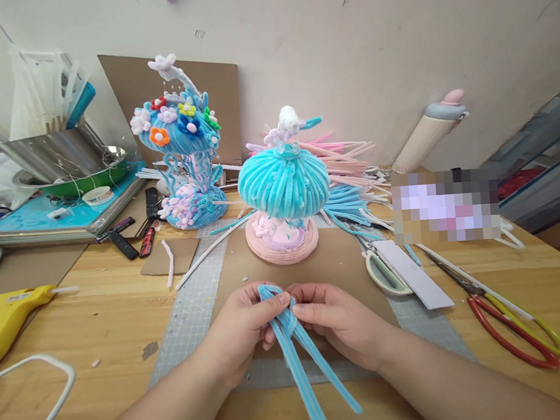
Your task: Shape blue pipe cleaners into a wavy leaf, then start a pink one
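Pipe cleaners (295,369) | light blue, fuzzy | one end looped | opposite tails loose and spread apart | held between left hand (246,324) and right hand (339,318)

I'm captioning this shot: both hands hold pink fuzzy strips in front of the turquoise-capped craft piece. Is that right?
Not quite: the head view shows the fuzzy strips are blue, not pink. The left hand and right hand do hold them in front of the turquoise-capped craft piece.
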`<act>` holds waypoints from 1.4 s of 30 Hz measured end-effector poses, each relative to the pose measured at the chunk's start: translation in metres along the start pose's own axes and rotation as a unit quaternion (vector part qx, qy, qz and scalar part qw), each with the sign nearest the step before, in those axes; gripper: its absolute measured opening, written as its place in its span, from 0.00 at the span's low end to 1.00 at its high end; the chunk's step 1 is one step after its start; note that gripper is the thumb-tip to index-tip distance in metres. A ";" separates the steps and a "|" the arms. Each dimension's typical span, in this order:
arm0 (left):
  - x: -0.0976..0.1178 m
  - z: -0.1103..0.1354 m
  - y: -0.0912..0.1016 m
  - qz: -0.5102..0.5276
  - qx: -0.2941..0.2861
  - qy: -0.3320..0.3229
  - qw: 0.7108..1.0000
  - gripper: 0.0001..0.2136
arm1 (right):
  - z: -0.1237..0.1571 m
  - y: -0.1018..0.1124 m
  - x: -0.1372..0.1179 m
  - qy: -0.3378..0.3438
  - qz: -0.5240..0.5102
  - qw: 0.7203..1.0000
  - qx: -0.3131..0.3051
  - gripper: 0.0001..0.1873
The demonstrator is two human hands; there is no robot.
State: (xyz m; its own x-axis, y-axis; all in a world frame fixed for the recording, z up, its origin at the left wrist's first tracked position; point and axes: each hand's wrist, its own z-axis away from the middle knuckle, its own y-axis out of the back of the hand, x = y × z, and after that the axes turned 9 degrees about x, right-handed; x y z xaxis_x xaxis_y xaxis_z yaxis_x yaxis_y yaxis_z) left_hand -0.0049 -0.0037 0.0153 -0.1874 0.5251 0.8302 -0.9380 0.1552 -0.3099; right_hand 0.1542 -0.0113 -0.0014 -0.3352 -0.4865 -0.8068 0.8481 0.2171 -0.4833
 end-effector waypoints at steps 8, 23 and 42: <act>0.002 -0.002 -0.002 0.018 0.052 -0.042 0.998 0.10 | 0.001 -0.004 -0.001 0.058 0.034 0.998 -0.004 0.10; -0.004 -0.005 -0.001 -0.135 0.058 -0.097 0.984 0.12 | 0.002 -0.003 -0.004 0.052 -0.044 0.993 0.094 0.06; -0.003 -0.006 0.001 -0.004 0.058 -0.085 0.995 0.10 | 0.000 -0.003 0.001 -0.022 0.037 0.995 0.092 0.11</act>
State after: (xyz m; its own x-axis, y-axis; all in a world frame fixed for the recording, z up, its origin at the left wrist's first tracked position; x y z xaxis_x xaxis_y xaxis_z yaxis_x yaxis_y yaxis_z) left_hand -0.0037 0.0005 0.0096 -0.2165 0.3729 0.9023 -0.9653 0.0561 -0.2549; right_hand 0.1511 -0.0123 -0.0008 -0.2544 -0.5133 -0.8196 0.9318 0.0969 -0.3499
